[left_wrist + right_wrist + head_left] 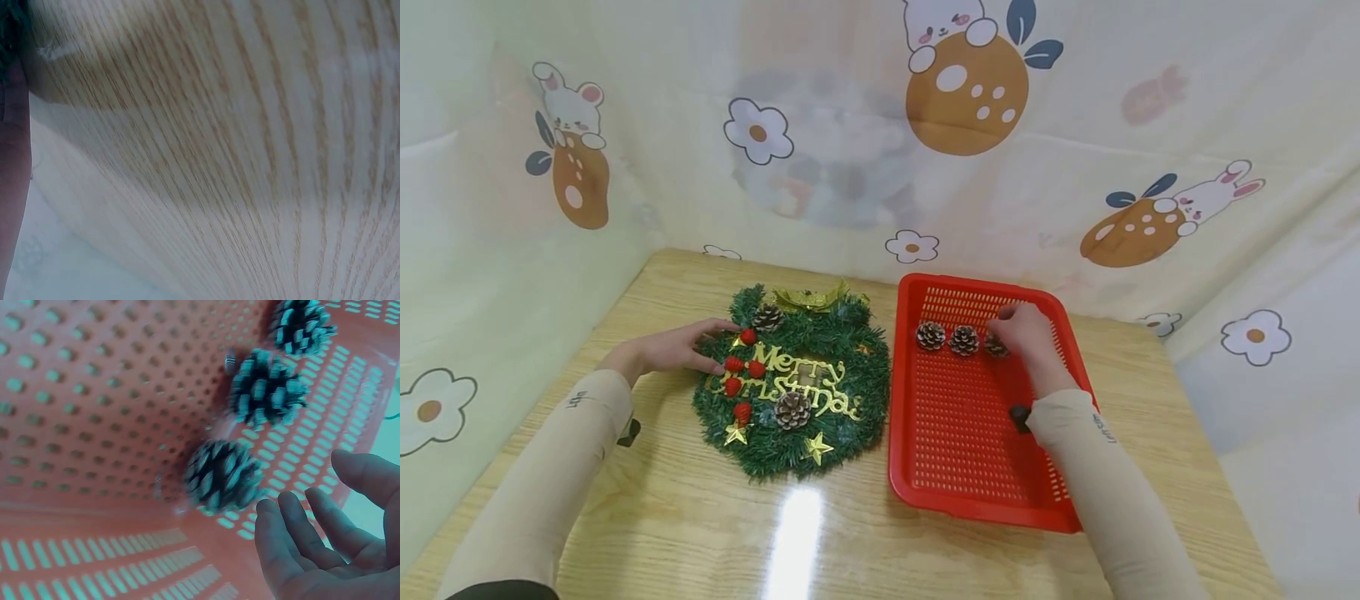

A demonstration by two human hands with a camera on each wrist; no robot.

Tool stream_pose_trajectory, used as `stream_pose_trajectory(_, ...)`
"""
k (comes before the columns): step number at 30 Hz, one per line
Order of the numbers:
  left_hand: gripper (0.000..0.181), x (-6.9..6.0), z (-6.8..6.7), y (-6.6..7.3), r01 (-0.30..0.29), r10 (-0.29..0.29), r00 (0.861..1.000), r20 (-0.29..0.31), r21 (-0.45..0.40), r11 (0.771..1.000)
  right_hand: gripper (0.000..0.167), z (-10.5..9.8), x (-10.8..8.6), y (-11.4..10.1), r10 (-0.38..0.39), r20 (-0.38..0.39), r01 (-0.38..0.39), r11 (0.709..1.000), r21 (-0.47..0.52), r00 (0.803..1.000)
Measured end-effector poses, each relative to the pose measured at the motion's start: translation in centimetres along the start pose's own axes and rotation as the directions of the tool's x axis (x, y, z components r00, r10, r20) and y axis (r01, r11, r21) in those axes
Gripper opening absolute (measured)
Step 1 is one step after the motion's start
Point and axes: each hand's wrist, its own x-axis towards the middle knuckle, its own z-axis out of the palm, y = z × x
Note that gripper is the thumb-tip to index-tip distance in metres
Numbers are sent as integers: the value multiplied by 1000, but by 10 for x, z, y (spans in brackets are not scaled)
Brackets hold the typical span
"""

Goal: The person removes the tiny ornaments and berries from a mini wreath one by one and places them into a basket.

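A green Christmas wreath (867,375) with gold "Merry Christmas" lettering, red berries and stars lies on the table. My left hand (683,346) touches its left edge with thumb and fingers spread; in the left wrist view only a strip of that hand (14,150) shows. Over the far right of a red basket (970,417) is my right hand (1026,333). Three pine cones stand in a row there: a left one (930,335), a middle one (964,340) and a right one (224,476). Loosely bent right fingertips are beside the right cone, with nothing held in them.
On the wreath sit two more pine cones, one at lower middle (792,411) and one at upper left (767,317), with a gold bow (808,298) at its top. The wooden table (700,525) meets a patterned curtain (835,192) behind and at the sides.
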Motion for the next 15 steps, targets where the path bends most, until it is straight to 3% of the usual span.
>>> stream_pose_trajectory(8,80,0,0,-1,-5,5,1000,-5,-5,1000,44,2,-10,-32,-61,-17,62,998,5,998)
stream_pose_trajectory(15,80,-1,0,2,-9,9,1000,-8,-2,1000,48,13,-20,-68,-185,-27,187,970,155,982)
